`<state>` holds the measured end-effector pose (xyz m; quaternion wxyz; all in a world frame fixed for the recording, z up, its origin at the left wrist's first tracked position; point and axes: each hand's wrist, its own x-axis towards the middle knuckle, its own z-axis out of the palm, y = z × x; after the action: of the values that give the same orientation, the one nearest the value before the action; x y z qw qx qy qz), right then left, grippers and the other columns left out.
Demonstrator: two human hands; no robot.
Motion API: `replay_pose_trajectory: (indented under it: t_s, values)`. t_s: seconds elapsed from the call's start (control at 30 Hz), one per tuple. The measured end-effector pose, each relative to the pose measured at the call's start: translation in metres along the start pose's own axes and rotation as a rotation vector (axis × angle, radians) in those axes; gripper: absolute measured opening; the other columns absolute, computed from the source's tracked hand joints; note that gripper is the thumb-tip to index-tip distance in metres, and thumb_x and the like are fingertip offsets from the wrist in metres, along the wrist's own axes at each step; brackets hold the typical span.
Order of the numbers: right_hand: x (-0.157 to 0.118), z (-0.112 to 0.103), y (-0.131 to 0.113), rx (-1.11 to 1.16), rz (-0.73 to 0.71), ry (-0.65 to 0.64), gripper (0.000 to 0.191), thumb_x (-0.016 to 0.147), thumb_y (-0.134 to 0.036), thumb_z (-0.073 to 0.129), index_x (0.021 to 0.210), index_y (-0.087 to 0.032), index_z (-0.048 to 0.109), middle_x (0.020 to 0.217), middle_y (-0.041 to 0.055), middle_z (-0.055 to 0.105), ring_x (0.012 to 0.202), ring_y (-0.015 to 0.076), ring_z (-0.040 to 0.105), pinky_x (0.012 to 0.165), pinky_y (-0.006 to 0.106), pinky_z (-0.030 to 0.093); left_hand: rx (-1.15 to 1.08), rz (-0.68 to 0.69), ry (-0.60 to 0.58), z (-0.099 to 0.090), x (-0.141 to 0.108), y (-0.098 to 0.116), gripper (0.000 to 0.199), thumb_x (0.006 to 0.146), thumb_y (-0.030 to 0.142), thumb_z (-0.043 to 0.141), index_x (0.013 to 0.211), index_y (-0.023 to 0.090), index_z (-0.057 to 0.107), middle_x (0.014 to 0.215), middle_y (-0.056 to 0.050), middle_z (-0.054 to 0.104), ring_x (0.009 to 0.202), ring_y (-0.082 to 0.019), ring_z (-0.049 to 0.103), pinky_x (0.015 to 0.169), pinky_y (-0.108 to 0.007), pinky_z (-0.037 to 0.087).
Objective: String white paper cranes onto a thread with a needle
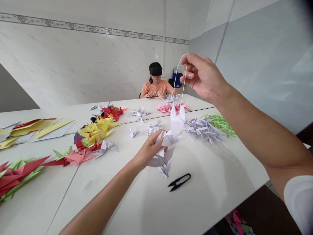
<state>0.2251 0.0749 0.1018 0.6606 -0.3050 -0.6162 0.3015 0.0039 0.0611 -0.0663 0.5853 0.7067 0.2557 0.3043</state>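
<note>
My left hand [153, 147] is closed round a string of white folded paper cranes [178, 125] over the middle of the table. Raised at the upper right, my right hand [197, 73] pinches a white thread [185, 78] between thumb and forefinger. The thread loops over the fingertips, and both strands run down to the top crane. More white cranes hang below my left hand, partly hidden by it. Black thread snips [179, 182] lie on the table just below the cranes.
White cranes [204, 130] and green ones [220, 123] are heaped at right, yellow cranes [97, 130] and red ones [85, 147] at left. Paper sheets [36, 129] lie far left. Across the white table [117, 202] sits a person [155, 86] in an orange shirt.
</note>
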Motion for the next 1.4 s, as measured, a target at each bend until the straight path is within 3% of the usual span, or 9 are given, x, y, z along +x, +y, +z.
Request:
replay_pose_trajectory:
  t_s: [0.1,0.3,0.47,0.73,0.9,1.1,1.2,1.3,1.4]
  values:
    - [0.002,-0.007,-0.001,-0.005,-0.009,-0.006,0.028,0.089,-0.034,0.071,0.064,-0.025,0.061,0.059,-0.0047,0.028,0.051,0.0122,0.033,0.067,0.030,0.055,-0.002,-0.016,-0.002,-0.001,0.001,-0.001,0.023,0.094,0.043,0.060,0.093,0.021,0.055,0.070,0.004,0.058,0.061,-0.011,0.046,0.058,-0.023,0.032]
    - [0.002,-0.018,-0.007,-0.015,-0.016,0.028,0.024,0.088,-0.033,0.072,0.067,-0.026,0.065,0.060,-0.0040,0.029,0.054,0.0131,0.032,0.066,0.030,0.056,-0.042,-0.061,-0.063,0.004,0.001,0.000,0.019,0.085,0.031,0.067,0.096,0.020,0.055,0.081,0.001,0.064,0.074,-0.013,0.057,0.069,-0.024,0.040]
    - [0.000,-0.023,-0.008,-0.029,-0.005,0.037,0.027,0.088,-0.035,0.073,0.065,-0.025,0.063,0.060,-0.0044,0.029,0.053,0.0126,0.033,0.069,0.029,0.057,-0.038,-0.059,-0.104,0.012,-0.001,0.003,0.022,0.086,0.033,0.063,0.101,0.020,0.054,0.090,-0.003,0.065,0.080,-0.015,0.058,0.065,-0.024,0.039]
    - [-0.002,-0.033,-0.005,-0.024,0.015,0.046,0.025,0.089,-0.035,0.073,0.068,-0.023,0.066,0.061,-0.0043,0.030,0.053,0.0111,0.032,0.063,0.027,0.055,0.130,-0.003,-0.032,0.018,0.004,0.003,0.009,0.089,0.026,0.051,0.097,0.022,0.051,0.066,0.004,0.053,0.063,-0.012,0.044,0.061,-0.024,0.033]
    - [0.005,-0.050,-0.006,-0.061,0.004,0.077,0.024,0.089,-0.037,0.073,0.070,-0.024,0.065,0.059,-0.0049,0.030,0.052,0.0114,0.031,0.069,0.030,0.058,0.294,0.053,-0.043,0.025,0.021,0.001,0.016,0.097,0.034,0.042,0.095,0.022,0.052,0.066,0.004,0.056,0.060,-0.011,0.048,0.059,-0.023,0.037]
    - [0.014,-0.088,-0.021,-0.139,-0.017,0.204,0.026,0.095,-0.026,0.066,0.069,-0.025,0.061,0.055,-0.0061,0.030,0.051,0.0112,0.032,0.079,0.036,0.058,0.624,0.253,0.008,0.026,0.087,0.019,0.018,0.093,0.027,0.044,0.082,0.021,0.056,0.073,0.000,0.065,0.068,-0.016,0.060,0.069,-0.026,0.045]
    - [0.007,-0.110,-0.036,-0.219,-0.079,0.281,0.032,0.102,-0.014,0.050,0.073,-0.022,0.059,0.054,-0.0085,0.029,0.051,0.0073,0.031,0.084,0.034,0.052,0.804,0.399,0.159,0.025,0.146,0.035,0.022,0.095,0.026,0.041,0.099,0.019,0.061,0.091,-0.008,0.071,0.094,-0.025,0.067,0.091,-0.038,0.048]
    - [-0.016,-0.130,-0.045,-0.321,-0.183,0.290,0.031,0.103,-0.011,0.044,0.076,-0.019,0.058,0.053,-0.0106,0.034,0.050,0.0039,0.033,0.084,0.035,0.049,0.937,0.527,0.206,0.035,0.202,0.040,0.039,0.098,0.018,0.032,0.130,0.017,0.053,0.136,-0.014,0.063,0.135,-0.028,0.052,0.119,-0.050,0.028]
    - [-0.056,-0.149,-0.035,-0.457,-0.211,0.246,0.029,0.100,-0.019,0.053,0.072,-0.016,0.060,0.057,-0.0088,0.048,0.048,0.0023,0.039,0.077,0.034,0.051,1.060,0.553,0.046,0.059,0.234,0.018,0.050,0.091,0.011,0.039,0.140,0.019,0.049,0.151,-0.010,0.055,0.145,-0.025,0.044,0.127,-0.055,0.012]
